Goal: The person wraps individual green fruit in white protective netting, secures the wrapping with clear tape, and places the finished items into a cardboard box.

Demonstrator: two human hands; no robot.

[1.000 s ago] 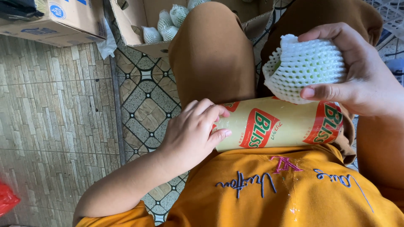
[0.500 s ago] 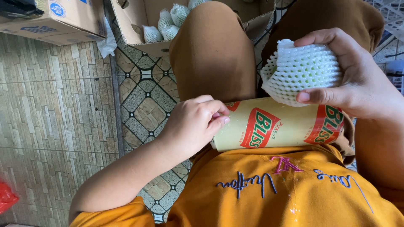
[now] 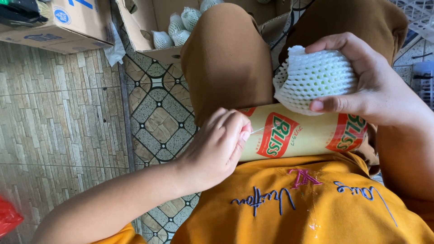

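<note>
My right hand point(image 3: 379, 86) holds a round fruit wrapped in white foam netting point(image 3: 314, 79) above my lap. A pale yellow roll with red and green print point(image 3: 298, 135) lies across my lap against my orange shirt. My left hand point(image 3: 217, 149) rests at the roll's left end, its fingertips pinched on a thin clear edge of film coming off the roll. My brown-trousered knees rise behind the roll.
An open cardboard box point(image 3: 149, 31) past my knees holds several more foam-netted fruits point(image 3: 181, 25). Another cardboard box point(image 3: 54, 22) sits at the top left. Patterned floor tiles run on the left, and a red object point(image 3: 7, 217) shows at the bottom-left edge.
My left hand has closed its fingers at the roll's end and now pinches a thin film edge. My right hand has tilted the netted fruit slightly.
</note>
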